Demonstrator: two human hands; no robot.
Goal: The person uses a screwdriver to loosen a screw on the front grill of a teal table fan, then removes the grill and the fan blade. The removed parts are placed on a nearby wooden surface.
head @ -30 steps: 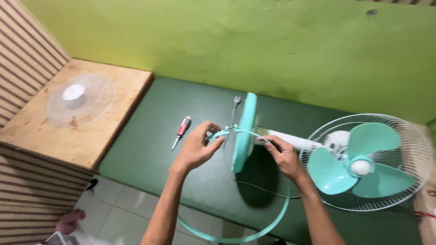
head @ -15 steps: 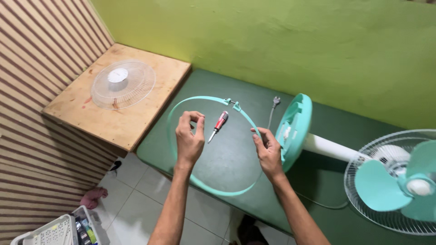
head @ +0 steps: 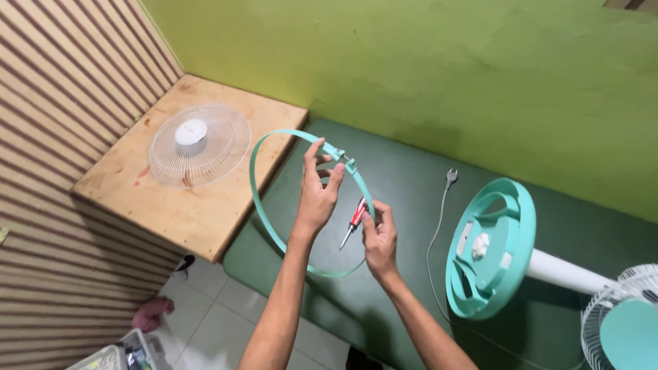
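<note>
A green table (head: 439, 205) is seen against a green wall, with a bare wooden table (head: 199, 212) butted against its left end. Across the green one, a single pedestal fan is laid on its side, its round teal base (head: 490, 250) turned toward the camera and its white pole (head: 569, 270) running off to the right, where the rear grille (head: 617, 301) and part of a teal blade (head: 630, 336) are cut by the frame edge. One white front grille (head: 199, 144) is already off the fan and is set flat on the wooden table, well apart from the rest.

One teal rim band (head: 264, 205), also detached, is held up in the air above the near corner of the green table. The left hand (head: 319, 195) is closed on the band near its clasp (head: 346, 161), thumb and fingers pinched around the strip. The right hand (head: 380, 240) is clamped lower on the same band, fingers curled about it. One red-handled screwdriver (head: 355, 218) is seen lying on the green table between the two hands, touched by neither. One power plug (head: 450, 178) and its cord (head: 432, 247) are trailed over the table toward the base.

By this count the fan is judged partly dismantled: grille and band are off, while the blade is still mounted.
</note>
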